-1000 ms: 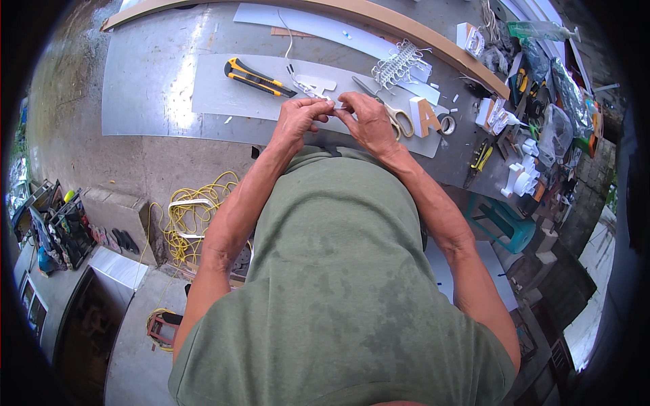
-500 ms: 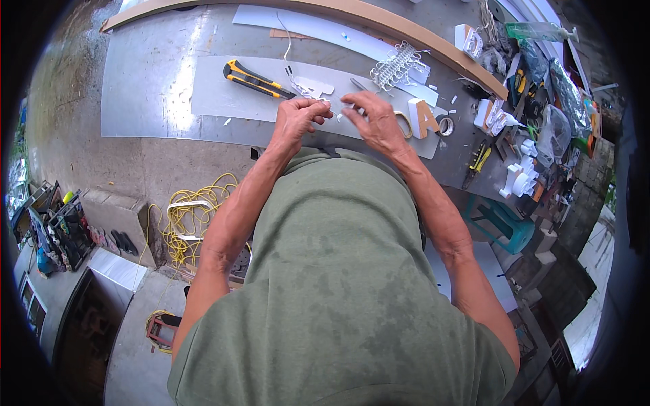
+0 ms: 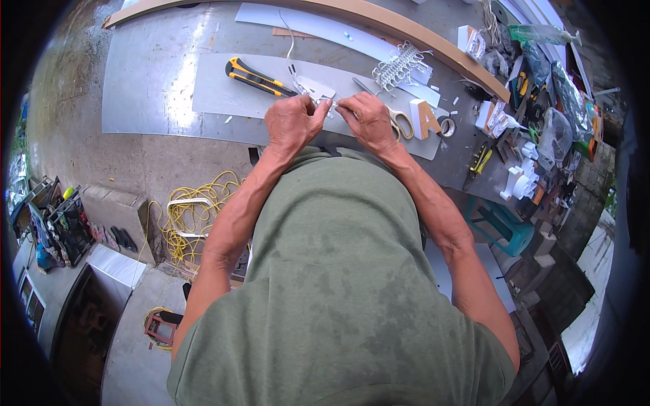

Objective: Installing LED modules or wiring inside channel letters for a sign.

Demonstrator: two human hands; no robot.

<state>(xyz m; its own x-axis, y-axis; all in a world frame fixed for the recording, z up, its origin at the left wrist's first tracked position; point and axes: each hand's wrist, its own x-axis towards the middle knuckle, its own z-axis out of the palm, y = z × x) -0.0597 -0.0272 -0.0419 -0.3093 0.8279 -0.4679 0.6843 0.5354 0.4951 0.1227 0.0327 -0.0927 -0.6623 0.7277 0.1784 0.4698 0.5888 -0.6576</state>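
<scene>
Close together over the near edge of the workbench, my left hand (image 3: 292,123) and my right hand (image 3: 369,122) both have their fingers pinched. A tiny white bit shows between the fingertips, too small to name. Just beyond my left fingers lies a flat white cut-out piece (image 3: 315,88), with a thin white wire (image 3: 291,47) running away from it. A yellow and black utility knife (image 3: 257,78) rests left of that piece. Beige-handled scissors (image 3: 404,124) sit beside my right hand, partly hidden by it. A grey pen-like tool (image 3: 363,85) lies beyond that hand.
A white-sided letter block (image 3: 425,119) and a tape roll (image 3: 447,126) stand right of the scissors. Farther off lie a tangle of white light modules (image 3: 401,68) and a long brown strip (image 3: 406,28). Yellow-handled pliers (image 3: 479,161) lie at right, above a teal stool (image 3: 504,230).
My hands have come closer together. The right fingers, spread apart before, now pinch near the left fingertips, and the left hand has turned with its thumb toward the right.
</scene>
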